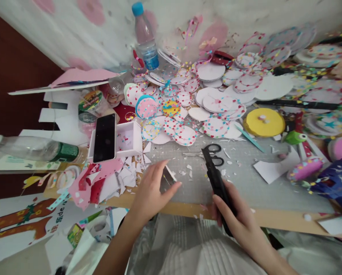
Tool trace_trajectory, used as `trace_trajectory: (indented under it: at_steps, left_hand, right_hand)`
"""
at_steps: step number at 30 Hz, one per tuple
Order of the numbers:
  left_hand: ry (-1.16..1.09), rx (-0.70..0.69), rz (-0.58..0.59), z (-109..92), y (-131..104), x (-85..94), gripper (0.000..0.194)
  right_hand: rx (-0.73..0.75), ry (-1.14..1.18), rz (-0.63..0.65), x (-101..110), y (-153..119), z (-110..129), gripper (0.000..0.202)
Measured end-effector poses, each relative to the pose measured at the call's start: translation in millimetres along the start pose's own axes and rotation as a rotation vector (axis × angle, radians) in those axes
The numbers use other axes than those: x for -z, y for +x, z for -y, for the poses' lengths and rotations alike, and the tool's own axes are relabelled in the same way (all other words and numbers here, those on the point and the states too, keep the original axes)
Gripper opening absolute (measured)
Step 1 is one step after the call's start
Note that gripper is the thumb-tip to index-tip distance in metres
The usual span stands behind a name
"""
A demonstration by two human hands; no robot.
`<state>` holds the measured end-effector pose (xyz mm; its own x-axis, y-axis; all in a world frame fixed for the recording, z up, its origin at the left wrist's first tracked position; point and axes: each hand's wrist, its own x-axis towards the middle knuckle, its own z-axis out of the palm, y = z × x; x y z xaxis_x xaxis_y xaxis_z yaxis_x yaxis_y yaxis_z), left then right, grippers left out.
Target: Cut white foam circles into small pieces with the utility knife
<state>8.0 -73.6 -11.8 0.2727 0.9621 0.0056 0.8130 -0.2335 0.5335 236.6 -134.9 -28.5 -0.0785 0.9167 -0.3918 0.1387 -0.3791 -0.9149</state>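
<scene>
My left hand (152, 191) is above the near edge of the grey cutting mat, thumb and forefinger curved around a small flat grey piece with a white edge (171, 174). The piece spans the gap between the two fingertips; what it is, I cannot make out. My right hand (234, 210) is wrapped around a long black tool (216, 183), slim at its far end and thicker in the grip; its exact kind is unclear. Beyond its tip, black-handled scissors (215, 154) lie on the cutting mat (253, 172), partly covered by the tool. Small paper scraps are scattered between both hands.
Decorated paper discs (185, 133) are piled across the back, near a bottle (146, 42). A phone (104, 137) rests on a white box (130, 143) at left, beside another bottle (41, 149). A yellow disc (264, 122) and blue object (337, 187) lie right.
</scene>
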Motion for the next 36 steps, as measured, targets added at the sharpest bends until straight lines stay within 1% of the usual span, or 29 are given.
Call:
trace_trajectory:
  at_steps: [2,4,6,10,11,13,16,17,21,23,26,28,30,33,36]
  left_hand:
    - [0.022,0.03,-0.038,2,-7,-4.5,0.064]
    - [0.011,0.055,-0.068,3,-12,-9.2,0.064]
    - [-0.016,0.066,-0.1,4,-15,-13.5,0.062]
    - [-0.083,0.068,-0.161,2,-14,-20.1,0.066]
    - [-0.114,0.071,-0.186,2,-13,-21.6,0.064]
    - [-0.201,0.081,-0.235,1,-12,-24.8,0.054]
    - [-0.339,0.099,-0.28,2,-13,-30.4,0.041]
    - [-0.377,0.104,-0.281,3,-14,-32.2,0.041]
    - [-0.496,0.114,-0.255,9,-19,-37.4,0.057]
    - [-0.518,0.089,-0.262,12,-21,-38.5,0.057]
    - [-0.549,0.027,-0.282,15,-22,-39.2,0.054]
    - [-0.595,0.004,-0.271,16,-22,-39.3,0.056]
    - [-0.639,-0.013,-0.234,16,-23,-38.6,0.056]
    - [-0.655,-0.036,-0.179,16,-23,-36.1,0.057]
    - [-0.636,-0.049,-0.14,17,-22,-32.6,0.055]
  right_hand:
    - [-0.021,-0.06,0.034,-2,-1,1,0.04]
    - [-0.007,-0.141,0.053,-3,-1,4,0.034]
    - [0.035,-0.248,0.067,-3,0,7,0.027]
    - [0.122,-0.468,0.131,-2,5,14,0.016]
    - [0.139,-0.527,0.15,-2,6,15,0.015]
    - [0.191,-0.655,0.183,-4,8,17,0.012]
    - [0.295,-0.773,0.209,-7,9,18,0.015]
    - [0.316,-0.776,0.216,-8,9,18,0.018]
    - [0.327,-0.734,0.258,-2,7,16,0.037]
    - [0.312,-0.714,0.282,4,5,18,0.046]
    - [0.294,-0.685,0.34,13,0,23,0.051]
    - [0.276,-0.673,0.377,17,-3,25,0.047]
    - [0.248,-0.669,0.387,19,-6,24,0.04]
    - [0.217,-0.667,0.347,21,-6,20,0.028]
    - [0.176,-0.638,0.299,21,-4,17,0.024]
